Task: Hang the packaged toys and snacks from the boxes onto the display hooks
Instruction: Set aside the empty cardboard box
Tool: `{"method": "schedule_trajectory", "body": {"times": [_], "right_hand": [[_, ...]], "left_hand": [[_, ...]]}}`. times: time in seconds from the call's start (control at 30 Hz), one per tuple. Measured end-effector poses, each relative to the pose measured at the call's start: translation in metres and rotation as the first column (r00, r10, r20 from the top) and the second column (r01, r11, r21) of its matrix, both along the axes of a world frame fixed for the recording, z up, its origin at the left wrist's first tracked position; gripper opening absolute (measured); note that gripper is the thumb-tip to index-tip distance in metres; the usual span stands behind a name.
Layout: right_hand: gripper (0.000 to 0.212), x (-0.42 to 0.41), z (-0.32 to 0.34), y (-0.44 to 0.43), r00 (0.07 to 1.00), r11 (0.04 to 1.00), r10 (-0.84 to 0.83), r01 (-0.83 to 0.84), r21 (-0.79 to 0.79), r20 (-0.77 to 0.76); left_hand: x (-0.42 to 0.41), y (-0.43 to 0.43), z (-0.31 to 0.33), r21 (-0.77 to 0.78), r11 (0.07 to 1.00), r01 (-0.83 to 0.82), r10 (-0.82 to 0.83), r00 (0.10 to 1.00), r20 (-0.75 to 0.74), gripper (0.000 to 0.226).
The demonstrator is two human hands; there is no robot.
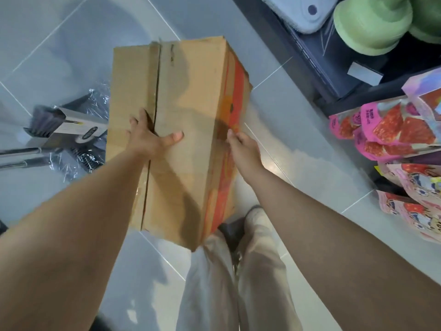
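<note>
Grey floor tiles (59, 44) fill the aisle below us, and between our two hands sits the closed cardboard box (191, 103). Its long axis runs straight away from us, outward from our trouser legs (214, 283), and the centre seam (156, 91) follows the same line.

Our left hand (148, 137) lies flat on the top face. Its fingers are straight and spread with the fingertips right at the seam, and the thumb stretches toward the other hand. Our right hand (242, 145) is clamped on the box's right top edge, thumb on top and fingers curled down over the orange-printed side, where they are hidden. Both arms reach forward and down about equally, so neither is clearly nearer. We cannot tell whether the box's base rests on the floor.

The flaps are shut, so we judge that opening comes next, and the left fingertips are best placed for it.

Hanging snack packets (386, 130) lie well off to the right of the right hand. A wrapped broom set (66, 130) lies to the left of the left hand.
</note>
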State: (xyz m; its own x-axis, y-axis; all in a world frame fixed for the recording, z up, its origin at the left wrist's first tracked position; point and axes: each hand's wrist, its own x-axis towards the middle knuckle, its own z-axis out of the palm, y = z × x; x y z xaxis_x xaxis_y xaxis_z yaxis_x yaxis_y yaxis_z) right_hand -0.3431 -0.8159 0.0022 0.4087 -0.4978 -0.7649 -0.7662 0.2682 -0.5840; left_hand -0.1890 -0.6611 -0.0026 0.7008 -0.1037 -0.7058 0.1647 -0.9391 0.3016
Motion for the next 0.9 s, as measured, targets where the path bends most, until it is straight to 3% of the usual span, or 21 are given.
{"method": "schedule_trajectory", "body": {"times": [0.1,0.2,0.3,0.37,0.43,0.5,0.6,0.67,0.77,0.83,0.9], "right_hand": [[0.034,0.012,-0.020,0.004,0.993,0.984,-0.067,0.082,0.161,-0.097],[0.084,0.023,-0.036,0.006,0.976,0.936,-0.043,0.114,0.332,-0.214],[0.083,0.036,-0.046,0.015,0.983,0.854,-0.112,0.170,0.493,-0.144],[0.102,0.046,-0.055,0.023,0.958,0.781,-0.244,0.286,0.555,-0.150],[0.123,0.045,-0.090,0.022,0.927,0.776,-0.353,0.366,0.514,-0.127],[0.124,0.042,-0.102,0.021,0.895,0.796,-0.428,0.438,0.418,-0.124],[0.101,0.051,-0.042,0.022,0.895,0.851,-0.430,0.446,0.277,-0.121],[0.101,0.054,-0.007,0.021,0.920,0.897,-0.371,0.390,0.208,-0.127],[0.087,0.051,0.033,0.023,0.950,0.962,-0.260,0.271,0.045,-0.171],[0.081,0.043,0.057,0.034,0.962,0.987,-0.143,0.123,-0.100,-0.232],[0.072,0.035,0.083,0.059,0.980,0.978,-0.032,-0.009,-0.208,-0.194]], "left_hand": [[0.031,0.043,0.000,-0.089,0.994,-0.069,0.064,0.996,-0.059,0.111],[0.035,0.072,-0.007,-0.150,0.976,-0.158,0.154,0.987,-0.036,0.115],[0.033,0.085,-0.011,-0.264,0.945,-0.193,0.204,0.979,0.015,0.102],[0.036,0.091,-0.015,-0.331,0.919,-0.211,0.224,0.975,-0.001,0.102],[0.040,0.091,-0.015,-0.340,0.921,-0.192,0.208,0.978,0.012,0.089],[0.041,0.092,-0.013,-0.341,0.918,-0.203,0.214,0.977,-0.004,0.076],[0.022,0.094,0.003,-0.346,0.791,-0.504,0.411,0.858,-0.310,0.080],[0.000,0.096,0.021,-0.346,0.758,-0.552,0.383,0.807,-0.450,0.067],[-0.038,0.102,0.034,-0.329,0.776,-0.538,0.387,0.818,-0.426,0.066],[-0.064,0.113,0.031,-0.324,0.797,-0.511,0.390,0.843,-0.370,0.084],[-0.088,0.133,0.002,-0.314,0.814,-0.488,0.397,0.863,-0.313,0.104]]}}
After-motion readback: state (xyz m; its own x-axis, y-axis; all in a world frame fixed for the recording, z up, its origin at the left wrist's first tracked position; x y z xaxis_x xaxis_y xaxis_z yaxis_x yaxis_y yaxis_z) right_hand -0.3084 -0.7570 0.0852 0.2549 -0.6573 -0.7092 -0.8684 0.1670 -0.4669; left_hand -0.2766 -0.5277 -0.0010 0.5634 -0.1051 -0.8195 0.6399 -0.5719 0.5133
